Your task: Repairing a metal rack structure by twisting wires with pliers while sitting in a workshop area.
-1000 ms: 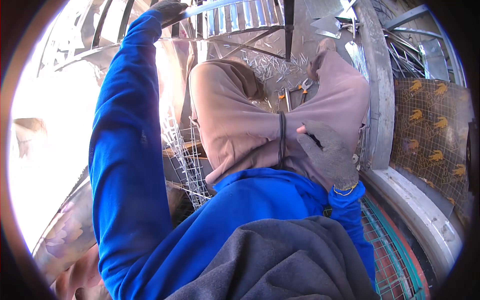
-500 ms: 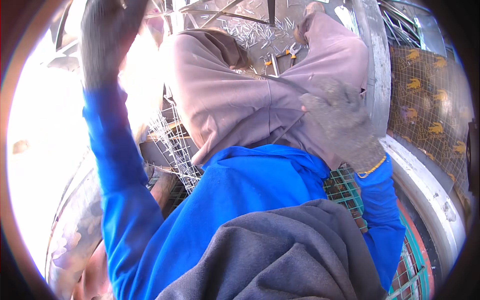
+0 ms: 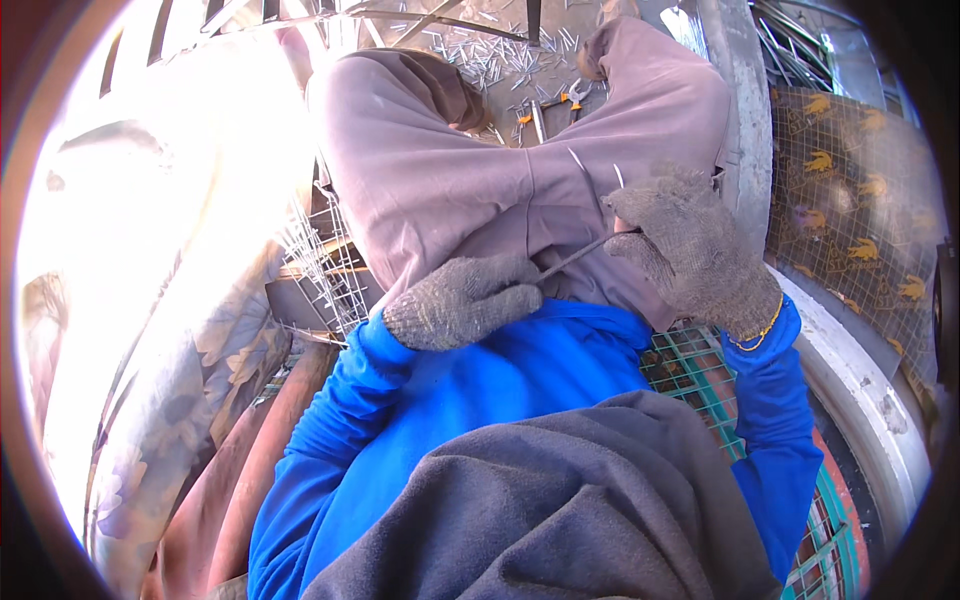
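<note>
My right hand, in a grey knitted glove with a yellow cuff edge, is closed on a thin dark metal rod above my lap. My left hand, gloved the same way, lies low over my lap with its thumb and fingers together at the rod's lower left end. Two thin pointed ends stick up beside the right hand's fingers; I cannot tell whether they belong to the same rod. The palm of the right hand hides where the rod runs.
Pliers with orange-and-black handles lie between my feet, near many scattered short metal pieces. White wire mesh is left of my legs. Green mesh shows beneath me; a patterned brown sheet stands right, beyond a concrete edge.
My left hand has come down from the upper left to the rod at my lap. My right hand stays in nearly the same place, still holding the rod, whose tilt has changed slightly.
</note>
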{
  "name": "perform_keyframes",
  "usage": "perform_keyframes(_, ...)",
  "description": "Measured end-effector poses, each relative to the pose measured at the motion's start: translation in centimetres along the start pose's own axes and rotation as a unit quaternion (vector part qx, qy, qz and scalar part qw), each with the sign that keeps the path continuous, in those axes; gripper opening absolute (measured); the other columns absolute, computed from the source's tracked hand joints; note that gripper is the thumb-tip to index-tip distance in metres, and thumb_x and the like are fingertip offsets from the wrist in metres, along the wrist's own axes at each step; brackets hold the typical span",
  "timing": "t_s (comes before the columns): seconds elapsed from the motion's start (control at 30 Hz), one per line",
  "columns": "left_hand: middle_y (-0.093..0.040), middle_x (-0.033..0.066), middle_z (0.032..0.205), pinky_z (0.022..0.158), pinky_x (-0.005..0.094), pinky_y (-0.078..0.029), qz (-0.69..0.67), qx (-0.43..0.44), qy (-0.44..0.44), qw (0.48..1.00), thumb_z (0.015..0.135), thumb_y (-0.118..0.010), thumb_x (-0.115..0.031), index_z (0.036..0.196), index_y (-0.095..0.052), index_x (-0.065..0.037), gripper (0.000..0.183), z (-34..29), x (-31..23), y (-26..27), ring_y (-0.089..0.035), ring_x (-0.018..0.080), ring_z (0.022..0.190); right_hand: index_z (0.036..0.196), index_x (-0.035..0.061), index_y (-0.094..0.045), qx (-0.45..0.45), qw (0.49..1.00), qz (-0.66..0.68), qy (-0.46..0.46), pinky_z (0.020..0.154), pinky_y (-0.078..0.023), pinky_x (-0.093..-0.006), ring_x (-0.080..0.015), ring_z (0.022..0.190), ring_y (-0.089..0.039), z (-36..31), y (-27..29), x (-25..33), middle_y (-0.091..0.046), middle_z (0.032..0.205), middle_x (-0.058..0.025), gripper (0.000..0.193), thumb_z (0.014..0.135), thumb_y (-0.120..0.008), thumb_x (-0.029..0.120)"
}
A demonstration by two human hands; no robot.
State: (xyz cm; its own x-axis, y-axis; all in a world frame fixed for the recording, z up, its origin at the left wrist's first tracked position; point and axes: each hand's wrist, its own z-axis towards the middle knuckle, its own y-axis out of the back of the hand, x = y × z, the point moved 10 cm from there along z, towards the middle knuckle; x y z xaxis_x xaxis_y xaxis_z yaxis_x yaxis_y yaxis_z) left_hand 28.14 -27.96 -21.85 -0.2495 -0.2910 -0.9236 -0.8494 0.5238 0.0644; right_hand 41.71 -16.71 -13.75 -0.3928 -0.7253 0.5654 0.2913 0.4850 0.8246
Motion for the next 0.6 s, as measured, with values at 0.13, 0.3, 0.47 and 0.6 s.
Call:
perform_keyframes(0.13, -0.067, 0.0107, 0.11, 0.089, 0.0376, -0.054, -0.056, 0.079, 0.04, 0.995, 0.104, -0.053, -0.017, 0.115, -0.068, -0.008, 0.021, -0.1, 1.9, -0.1, -0.068, 0.0241, 0.096, 0.11, 0.0044, -0.07, -0.003, 0.995, 0.073, -0.067, 0.092, -0.051, -0.0476, -0.0359, 0.1, -0.068, -0.4, 0.7, 0.1, -0.072, 0.101, -0.0127, 0.026, 0.087, -0.076, 0.017)
perform_keyframes(0.3, -0.067, 0.0107, 0.114, 0.086, 0.0392, -0.055, -0.159, -0.016, 0.099, 0.982, 0.101, -0.053, -0.013, 0.116, -0.065, -0.006, 0.021, -0.9, 6.2, -0.7, -0.068, 0.0263, 0.098, 0.106, 0.005, -0.074, 0.108, 0.982, 0.025, -0.151, 0.086, -0.053, -0.0442, -0.0341, 0.092, -0.07, -5.0, -1.8, -1.4, -0.073, 0.098, -0.0159, 0.021, 0.09, -0.074, 0.018)
perform_keyframes(0.47, -0.069, 0.0144, 0.1, 0.076, 0.0345, -0.053, -0.017, -0.138, 0.038, 0.99, 0.103, -0.059, -0.026, 0.103, -0.067, 0.0, 0.027, -1.5, -1.7, 1.0, -0.067, 0.0215, 0.082, 0.111, 0.0044, -0.073, 0.14, 0.96, 0.077, -0.229, 0.088, -0.055, -0.046, -0.0314, 0.097, -0.071, -7.0, -1.3, -1.3, -0.075, 0.103, -0.0126, 0.024, 0.097, -0.069, 0.024)
perform_keyframes(0.6, -0.07, 0.0166, 0.101, 0.084, 0.0421, -0.056, 0.209, -0.018, 0.115, 0.971, 0.098, -0.065, -0.02, 0.109, -0.066, -0.004, 0.02, -6.0, -0.4, 0.1, -0.07, 0.0342, 0.093, 0.118, 0.0027, -0.068, -0.045, 0.903, 0.172, -0.39, 0.078, -0.056, -0.0373, -0.0186, 0.086, -0.07, -8.2, 1.4, -4.4, -0.073, 0.094, -0.0095, 0.023, 0.103, -0.065, 0.019)
